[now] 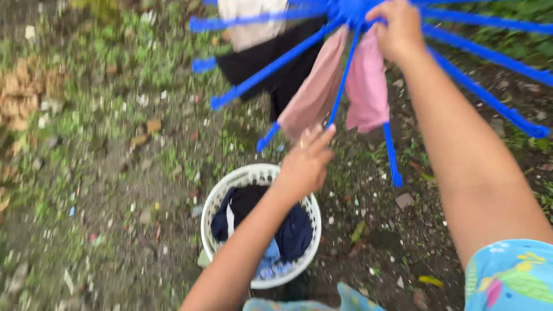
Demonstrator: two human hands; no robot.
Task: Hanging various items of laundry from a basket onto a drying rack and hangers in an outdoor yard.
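Note:
A blue drying rack [271,69] with many spoke-like arms hangs in the upper part of the head view. A pink cloth [367,86] and a dusty rose cloth [311,95] hang from it, with a black garment [276,63] and a pale one [250,23] behind. My right hand [394,29] is raised to the hub of the rack and grips the top of the pink cloth there. My left hand [305,161] is lifted below the rose cloth, fingers apart, holding nothing. Under it stands a white laundry basket [216,201] with dark blue and black clothes inside.
The ground is bare soil with patches of green weeds [144,52], pebbles and dry brown leaves [23,92] at the left. A flat stone [404,200] lies right of the basket. My patterned light-blue sleeve [510,276] shows at the bottom right.

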